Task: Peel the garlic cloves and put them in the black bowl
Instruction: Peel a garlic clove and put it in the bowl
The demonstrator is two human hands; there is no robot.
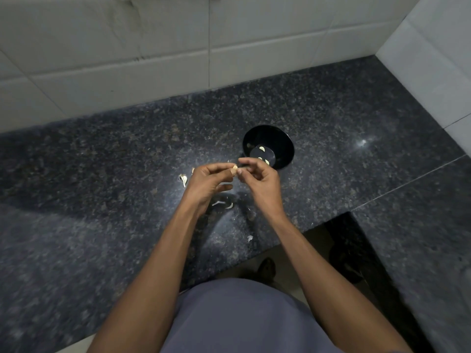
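I see my left hand (207,180) and right hand (260,180) meeting just near of the round black bowl (285,159), both pinching one small pale garlic clove (234,171) between curled fingertips. Three peeled cloves (262,149) lie inside the bowl. Papery white skins (183,179) lie scattered on the dark speckled granite counter (102,174) beneath and left of my hands.

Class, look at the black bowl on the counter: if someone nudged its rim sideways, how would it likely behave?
The bowl looks small and thin-walled, holding only a few cloves, so it is probably light. On the polished counter it would likely slide rather than grip. Its base seems narrower than its rim, so a push up high might tip it.
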